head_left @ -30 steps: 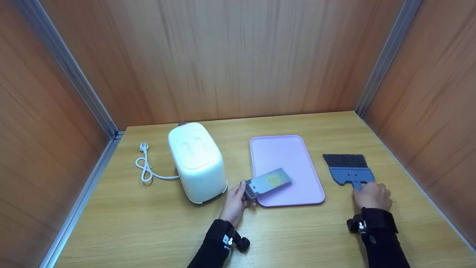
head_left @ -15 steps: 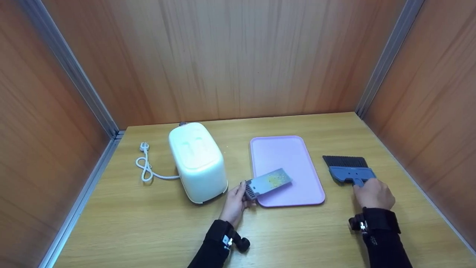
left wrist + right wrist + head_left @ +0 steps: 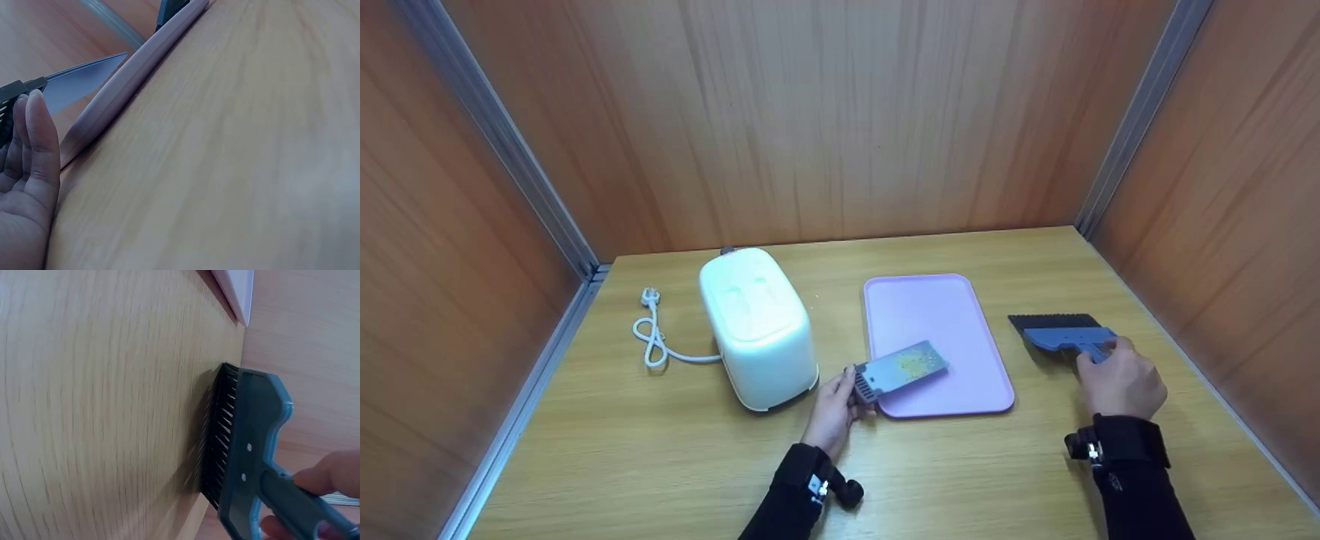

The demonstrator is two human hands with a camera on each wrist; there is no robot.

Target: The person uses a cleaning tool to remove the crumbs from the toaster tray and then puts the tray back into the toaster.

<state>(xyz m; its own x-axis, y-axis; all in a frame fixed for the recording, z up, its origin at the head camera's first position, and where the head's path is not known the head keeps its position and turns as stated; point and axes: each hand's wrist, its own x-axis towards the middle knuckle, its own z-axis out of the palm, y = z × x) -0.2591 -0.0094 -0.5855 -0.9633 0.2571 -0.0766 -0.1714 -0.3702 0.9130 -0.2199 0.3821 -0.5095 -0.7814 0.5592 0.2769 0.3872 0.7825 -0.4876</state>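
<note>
In the head view my left hand (image 3: 832, 411) holds a crumb tray (image 3: 905, 369) by its dark slotted end. Yellowish crumbs lie on the tray's grey metal face, which hangs over the near left part of a lilac serving tray (image 3: 926, 307). To the right, my right hand (image 3: 1121, 379) grips a blue hand brush (image 3: 1069, 337) by its handle. The brush is tilted, its black bristles (image 3: 219, 433) pointing to the wooden table. In the left wrist view straight fingers (image 3: 42, 132) show beside the crumb tray's dark end.
A white toaster (image 3: 757, 330) stands left of the lilac tray. Its white cord and plug (image 3: 651, 297) lie on the table (image 3: 660, 465) farther left. Wooden panels (image 3: 840, 120) enclose the back and both sides.
My right hand has raised and tilted the brush's handle, so its blue body now leans over the bristles. The left hand and the crumb tray have stayed in place.
</note>
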